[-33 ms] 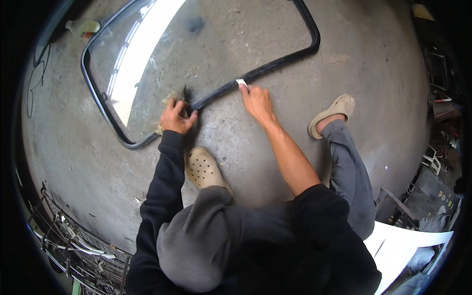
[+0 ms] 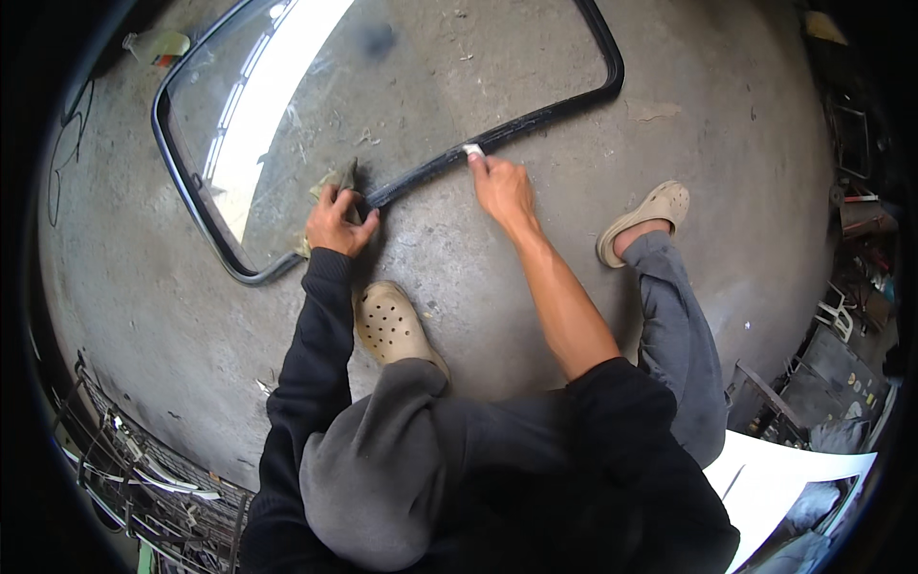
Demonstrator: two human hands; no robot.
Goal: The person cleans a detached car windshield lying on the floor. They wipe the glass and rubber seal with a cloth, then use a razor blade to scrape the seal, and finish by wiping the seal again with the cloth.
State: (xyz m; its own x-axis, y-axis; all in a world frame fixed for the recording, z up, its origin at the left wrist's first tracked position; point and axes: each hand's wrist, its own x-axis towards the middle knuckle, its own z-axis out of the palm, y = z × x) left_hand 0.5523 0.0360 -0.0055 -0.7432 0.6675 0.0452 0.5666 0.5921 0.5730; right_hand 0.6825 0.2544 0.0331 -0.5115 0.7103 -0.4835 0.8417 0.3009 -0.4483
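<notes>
A large glass pane [image 2: 316, 124] with a black rubber-like edge trim [image 2: 545, 113] lies on the concrete floor before me. My right hand [image 2: 502, 191] is closed round a small white piece [image 2: 472, 149], whose tip touches the trim along the near side; its exact kind is hard to make out. Further left, my left hand [image 2: 339, 222] curls over a crumpled yellowish rag [image 2: 330, 182] near the pane's near left corner. Its thumb rests by the trim, and the fingers hide part of the rag and trim.
A clear bottle with yellowish liquid [image 2: 158, 46] lies at the far left, near a thin cord [image 2: 76, 158]. Metal wire racks [image 2: 143, 469] stand at lower left. On the right are assorted equipment and a white panel [image 2: 765, 474]. My feet wear beige clogs [image 2: 387, 325].
The white piece in my right hand sits at a slightly different tilt on the trim. My left hand stays by the corner; the whole view has shifted a little.
</notes>
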